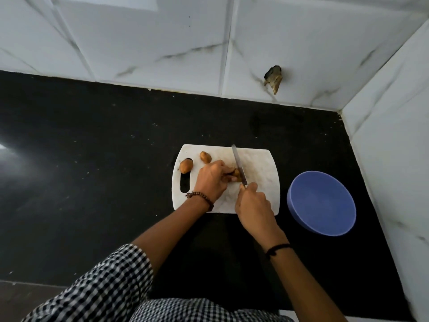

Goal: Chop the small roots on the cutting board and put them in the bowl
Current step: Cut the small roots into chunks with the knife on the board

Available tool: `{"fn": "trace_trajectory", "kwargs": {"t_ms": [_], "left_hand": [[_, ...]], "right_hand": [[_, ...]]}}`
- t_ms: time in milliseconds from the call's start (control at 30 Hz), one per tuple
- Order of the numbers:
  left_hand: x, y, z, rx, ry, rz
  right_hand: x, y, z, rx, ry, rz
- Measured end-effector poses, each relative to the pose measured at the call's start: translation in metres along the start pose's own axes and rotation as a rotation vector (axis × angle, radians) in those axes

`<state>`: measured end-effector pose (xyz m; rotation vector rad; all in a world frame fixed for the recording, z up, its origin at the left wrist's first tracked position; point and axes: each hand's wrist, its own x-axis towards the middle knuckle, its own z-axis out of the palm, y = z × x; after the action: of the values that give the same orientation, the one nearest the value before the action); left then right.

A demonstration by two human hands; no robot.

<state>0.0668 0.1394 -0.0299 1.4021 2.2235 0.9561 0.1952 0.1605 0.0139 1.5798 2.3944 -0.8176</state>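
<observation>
The right hand (251,205) grips the knife (239,166) by its handle; the left hand (212,180) pinches a small tan-brown root (235,175) to the white cutting board (262,163), just beside the blade. Probably firm and apt to roll, it wants pinning well back from the edge. Two whole roots (186,166) lie at the board's far left; the blue bowl (321,203) stands right of it on the worktop (92,159).

Two brown roots (186,166) are lying at the white cutting board's (260,163) left edge, a third root (235,174), seemingly whole, mid-board. The blue bowl (321,203) is sitting just beside its right edge.
</observation>
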Motion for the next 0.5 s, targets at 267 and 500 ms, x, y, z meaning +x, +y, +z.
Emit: {"fn": "trace_trajectory", "kwargs": {"t_ms": [267,500], "left_hand": [[0.002,-0.002,0.004,-0.046,0.032,-0.032],[0.004,-0.003,0.006,-0.149,-0.009,-0.077]], "right_hand": [[0.008,-0.014,-0.01,0.007,-0.096,0.04],[-0.014,-0.003,0.004,-0.009,-0.07,0.034]]}}
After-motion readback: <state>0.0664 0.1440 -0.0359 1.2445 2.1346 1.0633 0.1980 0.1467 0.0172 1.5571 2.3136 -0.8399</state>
